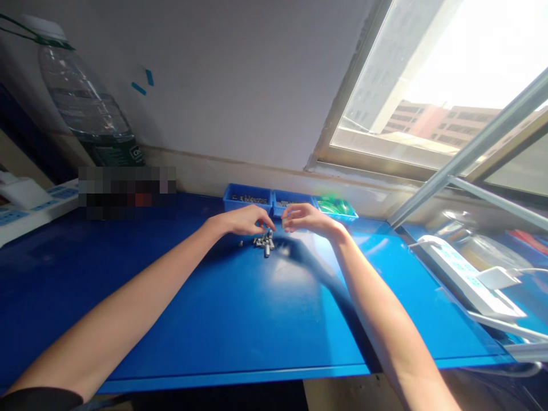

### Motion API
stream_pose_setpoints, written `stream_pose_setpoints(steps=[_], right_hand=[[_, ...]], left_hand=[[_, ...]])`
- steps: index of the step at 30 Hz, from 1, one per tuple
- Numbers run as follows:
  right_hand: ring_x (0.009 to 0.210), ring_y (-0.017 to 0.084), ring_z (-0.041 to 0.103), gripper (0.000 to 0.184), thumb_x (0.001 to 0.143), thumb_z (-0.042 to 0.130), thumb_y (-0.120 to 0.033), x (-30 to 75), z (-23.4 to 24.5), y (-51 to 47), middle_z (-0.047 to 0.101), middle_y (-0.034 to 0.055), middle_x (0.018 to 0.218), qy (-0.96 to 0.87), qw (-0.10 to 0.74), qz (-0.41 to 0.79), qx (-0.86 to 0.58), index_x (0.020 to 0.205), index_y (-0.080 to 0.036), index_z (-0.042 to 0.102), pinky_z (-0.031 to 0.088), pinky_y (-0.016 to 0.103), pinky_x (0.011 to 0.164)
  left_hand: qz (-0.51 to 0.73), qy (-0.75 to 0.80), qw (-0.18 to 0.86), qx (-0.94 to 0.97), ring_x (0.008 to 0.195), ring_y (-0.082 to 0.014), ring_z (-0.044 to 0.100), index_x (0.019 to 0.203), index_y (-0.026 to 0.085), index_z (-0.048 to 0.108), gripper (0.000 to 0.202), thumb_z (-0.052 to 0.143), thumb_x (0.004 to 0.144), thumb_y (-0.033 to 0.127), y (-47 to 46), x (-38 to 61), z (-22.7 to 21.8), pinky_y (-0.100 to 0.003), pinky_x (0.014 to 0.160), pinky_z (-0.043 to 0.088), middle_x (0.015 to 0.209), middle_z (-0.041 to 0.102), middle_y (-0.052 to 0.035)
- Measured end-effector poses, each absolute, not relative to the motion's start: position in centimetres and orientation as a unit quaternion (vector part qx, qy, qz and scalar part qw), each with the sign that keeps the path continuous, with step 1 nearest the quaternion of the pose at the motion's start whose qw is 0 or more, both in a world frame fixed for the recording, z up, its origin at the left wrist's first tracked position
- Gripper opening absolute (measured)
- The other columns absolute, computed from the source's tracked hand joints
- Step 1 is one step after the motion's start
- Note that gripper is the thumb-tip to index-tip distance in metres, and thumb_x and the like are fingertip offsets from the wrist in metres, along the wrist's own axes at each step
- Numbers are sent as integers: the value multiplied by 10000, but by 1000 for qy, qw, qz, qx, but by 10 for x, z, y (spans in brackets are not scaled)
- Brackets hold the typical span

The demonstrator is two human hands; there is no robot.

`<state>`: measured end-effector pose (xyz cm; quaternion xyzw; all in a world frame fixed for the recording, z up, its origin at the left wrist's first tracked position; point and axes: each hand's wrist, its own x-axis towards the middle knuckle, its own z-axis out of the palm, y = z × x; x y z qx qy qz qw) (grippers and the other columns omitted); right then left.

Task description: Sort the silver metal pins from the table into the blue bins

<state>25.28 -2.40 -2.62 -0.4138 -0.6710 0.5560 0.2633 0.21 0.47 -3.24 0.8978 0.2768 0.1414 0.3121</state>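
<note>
Over the middle of the blue table, my left hand [248, 220] hangs beside a small heap of grey metal pieces [266, 243]. Its fingers are bent and pressed together toward their tips; whatever they hold is too small to make out. My right hand [307, 217] faces it from a short distance, fingers curled in and tips close together. A tiny item may be between them, but I cannot name it. One loose metal piece [240, 244] lies left of the heap.
Behind my hands stand a blue bin [246, 204] of small metal parts, a second blue bin [278, 197], and a tray with green bags [336, 206]. A power strip [464, 274] and metal frame [428, 194] are right; a large bottle [85, 94] stands left.
</note>
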Motion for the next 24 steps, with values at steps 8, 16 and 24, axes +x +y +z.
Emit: stream_pose_setpoints(steps=[8,16,24], right_hand=[[815,164,721,427,650,870,-377,268,-36,-5,744,37,865,-564,485,490,-455,965,-181,658,580,326,885],[909,192,728,380,651,869,-352,271,-41,2,756,62,924,-546,556,450,-437,925,-178,671,558,360,971],[750,152,702,331,728,820,-401,265,-35,-5,760,55,883,-591,497,436,-462,942,-176,705,581,282,748]], left_hand=[[107,279,254,920,750,-176,652,888,194,819,205,682,796,317,12,-3,-40,-230,667,429,839,748,-67],[97,311,277,904,763,-177,672,861,174,768,210,691,794,358,10,-4,-40,-231,669,443,845,745,-68],[201,328,402,831,805,-211,689,986,182,610,414,770,742,475,9,-4,-44,-278,696,499,875,735,-65]])
